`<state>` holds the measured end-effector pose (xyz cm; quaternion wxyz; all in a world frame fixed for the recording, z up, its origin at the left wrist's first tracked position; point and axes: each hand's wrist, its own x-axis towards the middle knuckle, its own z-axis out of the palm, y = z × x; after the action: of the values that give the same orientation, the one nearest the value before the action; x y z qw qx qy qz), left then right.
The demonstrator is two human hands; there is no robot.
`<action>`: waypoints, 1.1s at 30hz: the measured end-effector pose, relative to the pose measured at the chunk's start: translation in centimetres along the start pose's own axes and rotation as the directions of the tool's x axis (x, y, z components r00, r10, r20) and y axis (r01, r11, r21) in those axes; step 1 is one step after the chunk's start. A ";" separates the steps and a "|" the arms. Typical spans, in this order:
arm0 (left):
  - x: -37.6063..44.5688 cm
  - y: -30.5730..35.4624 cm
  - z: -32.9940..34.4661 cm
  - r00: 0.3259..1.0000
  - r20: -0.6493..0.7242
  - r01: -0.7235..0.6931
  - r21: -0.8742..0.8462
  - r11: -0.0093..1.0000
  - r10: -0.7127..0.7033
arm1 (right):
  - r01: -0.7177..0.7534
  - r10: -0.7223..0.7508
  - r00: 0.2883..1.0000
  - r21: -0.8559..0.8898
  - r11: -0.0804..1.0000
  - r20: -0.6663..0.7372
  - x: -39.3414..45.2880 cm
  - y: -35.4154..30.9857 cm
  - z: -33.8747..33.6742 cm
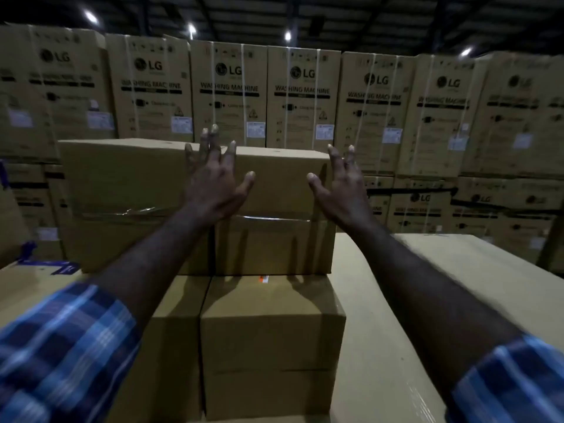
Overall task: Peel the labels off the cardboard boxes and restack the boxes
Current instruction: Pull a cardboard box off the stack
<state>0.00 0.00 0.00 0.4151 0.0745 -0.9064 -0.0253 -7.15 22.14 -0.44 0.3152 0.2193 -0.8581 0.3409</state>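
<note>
The left hand (213, 178) is stretched out flat with its fingers spread apart, laid against the near face of the right-hand upper cardboard box (274, 209), fingertips up at the box's top edge near 12 o'clock of the frame centre. The right hand (341, 184) is likewise spread, fingers apart and straight, at that same box's right edge, toward 1 o'clock; whether its palm actually touches the cardboard cannot be told. Neither hand is curled round anything. Both forearms reach in from the bottom corners, each with a blue checked sleeve (61, 346) pushed up the arm.

The upper box stands side by side with a second upper box (122, 193) at its 9 o'clock, the two touching; clear tape (268, 219) runs across their near faces. Both sit on a lower row of plain boxes, the nearest being the lower box (271, 340) at 6 o'clock, with another just beside it on the left. A small orange-and-white label scrap (264, 279) lies on the lower box's top, right at the foot of the upper box.

At 3 o'clock a large flat carton top (457, 264) lies beside the stack. At 9 o'clock, blue tape (45, 264) crosses another carton. Behind everything, from 10 to 2 o'clock, stands a wall of printed washing machine cartons (302, 96), strapped and carrying white labels, under ceiling lights (191, 27).
</note>
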 end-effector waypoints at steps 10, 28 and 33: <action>1.0 0.2 2.3 0.990 -0.142 -0.033 -0.045 0.998 0.026 | -0.053 0.053 0.999 0.014 0.999 -0.014 0.7 1.0 0.9; -1.8 2.4 -0.9 0.876 -0.270 0.126 -0.671 0.731 -0.399 | -0.092 0.240 0.901 0.381 0.920 -0.361 0.4 -0.1 0.0; -1.8 3.2 -1.0 0.844 -0.167 0.215 -0.764 0.608 -0.509 | -0.121 0.284 0.920 0.491 0.863 -0.272 0.3 -0.3 0.0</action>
<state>1.54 3.49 -0.37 0.5578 0.0948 -0.6915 -0.4490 -7.20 21.88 -0.11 0.3563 0.1346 -0.7033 0.6002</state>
